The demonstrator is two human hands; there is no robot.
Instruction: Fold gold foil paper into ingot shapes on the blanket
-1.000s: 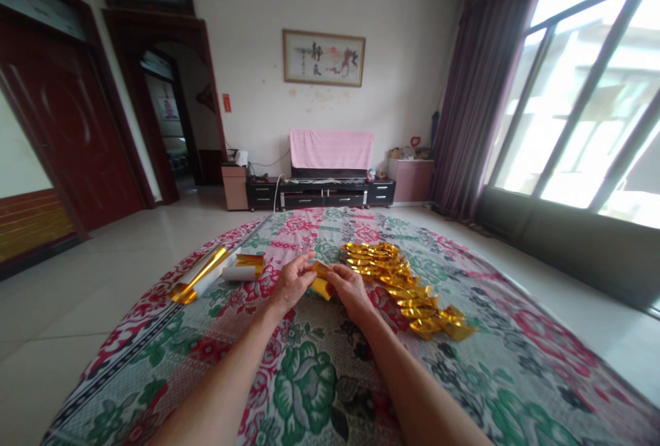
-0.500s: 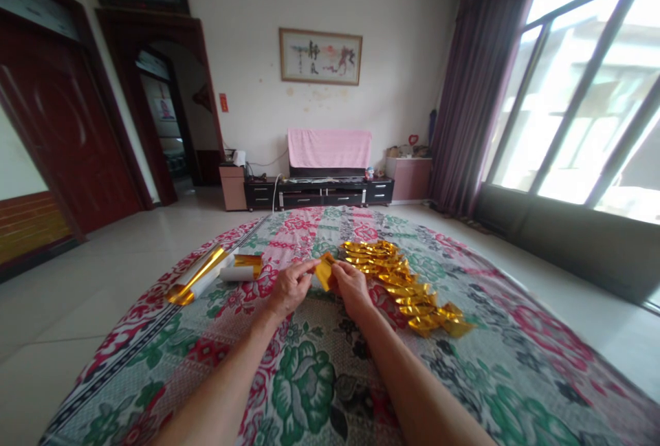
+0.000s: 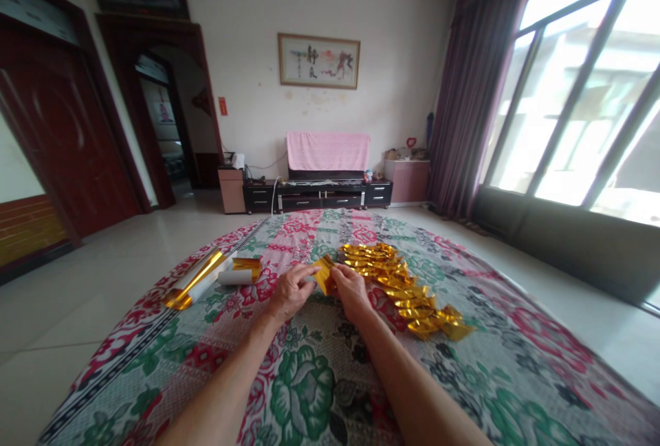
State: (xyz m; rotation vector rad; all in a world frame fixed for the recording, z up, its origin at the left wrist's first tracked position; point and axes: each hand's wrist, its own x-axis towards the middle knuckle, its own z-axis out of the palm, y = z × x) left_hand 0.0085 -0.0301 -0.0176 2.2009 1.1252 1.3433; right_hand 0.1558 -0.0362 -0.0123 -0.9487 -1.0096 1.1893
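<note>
Over the middle of a flowered tablecloth (image 3: pixel 302 391), a small piece of gold foil paper (image 3: pixel 324 275) is held between the person's two hands. The right hand (image 3: pixel 351 291) pinches its right side between thumb and fingers. The left hand (image 3: pixel 289 291) has its fingers bent and a fingertip at the left edge; whether it grips the piece, I cannot tell. Just beside the right hand, a slanting row of folded gold foil pieces (image 3: pixel 405 288) lies overlapping on the cloth. Left of the left hand lie a long, partly curled gold-and-white foil sheet (image 3: pixel 199 284) and, near it, a shorter curled sheet (image 3: pixel 238 276). Beyond the cloth, a pink towel (image 3: pixel 328 151) hangs above a black TV cabinet (image 3: pixel 320 198).
</note>
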